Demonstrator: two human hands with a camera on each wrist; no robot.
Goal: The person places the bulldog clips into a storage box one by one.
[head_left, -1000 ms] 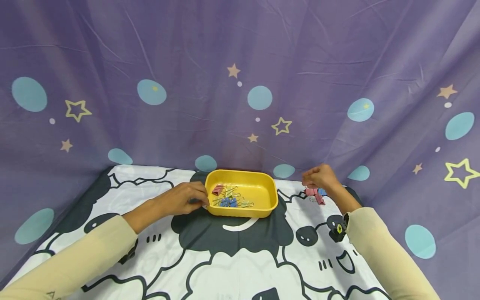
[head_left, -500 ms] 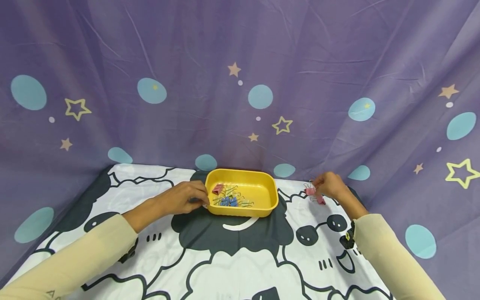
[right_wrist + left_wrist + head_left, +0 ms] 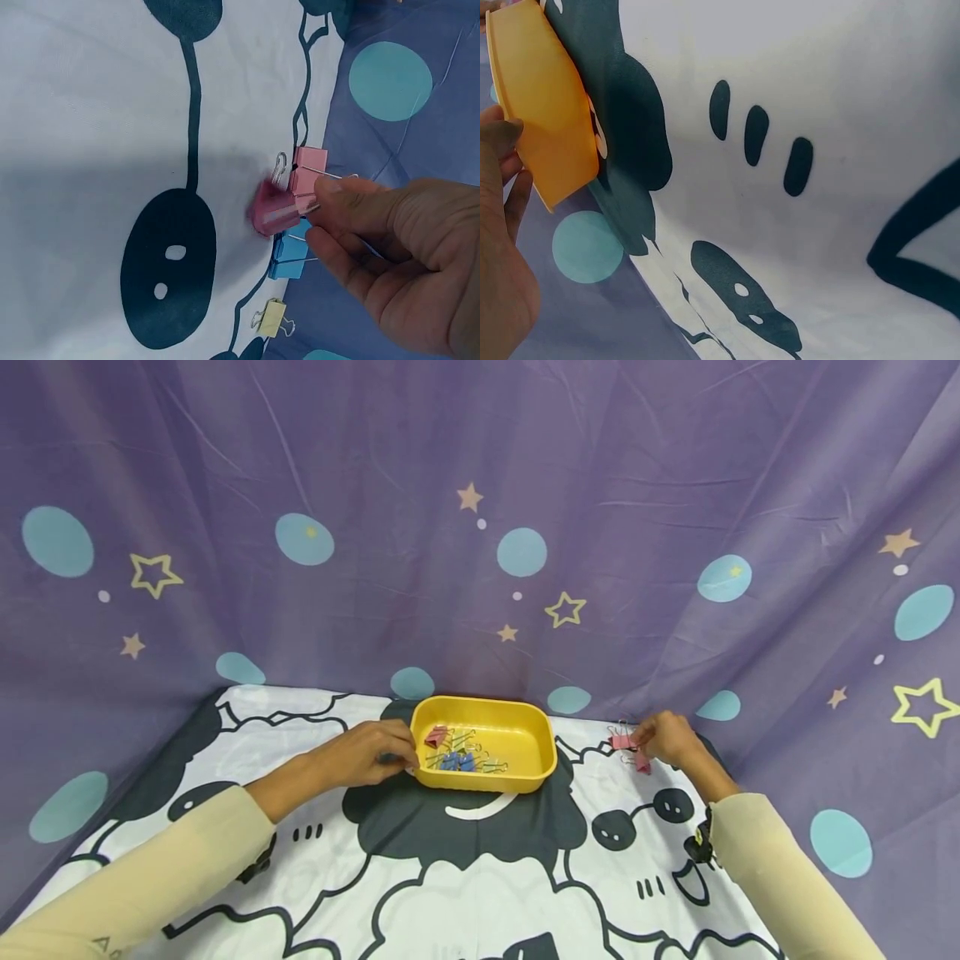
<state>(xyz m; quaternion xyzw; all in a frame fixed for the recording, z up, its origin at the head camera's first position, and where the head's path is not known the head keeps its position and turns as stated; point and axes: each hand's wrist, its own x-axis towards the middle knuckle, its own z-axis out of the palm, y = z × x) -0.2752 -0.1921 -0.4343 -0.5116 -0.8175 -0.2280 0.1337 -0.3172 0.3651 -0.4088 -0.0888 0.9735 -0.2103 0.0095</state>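
My left hand [image 3: 375, 756] holds the left end of a yellow tray [image 3: 525, 786], its thumb on the outer wall in the left wrist view. Pink, blue and pale yellow binder clips [image 3: 467, 763] lie toward the tray's left side. Over at the right, my right hand [image 3: 667, 739] pinches a wire handle of a dark pink binder clip [image 3: 274, 210], which looks blurred. Right beside it sits a lighter pink binder clip [image 3: 308, 169]. A blue binder clip [image 3: 289, 255] lies close under the fingers, with a small yellow binder clip [image 3: 272, 318] farther along the cloth.
A white cloth [image 3: 480, 893] with black cartoon drawings covers the table. Behind it hangs a purple curtain [image 3: 420, 610] with stars and blue dots, meeting the table's back edge close to the tray and the clips.
My right hand has moved down and to the right onto the loose clips, and now pinches a pink binder clip. The left hand has stayed at the tray's end.
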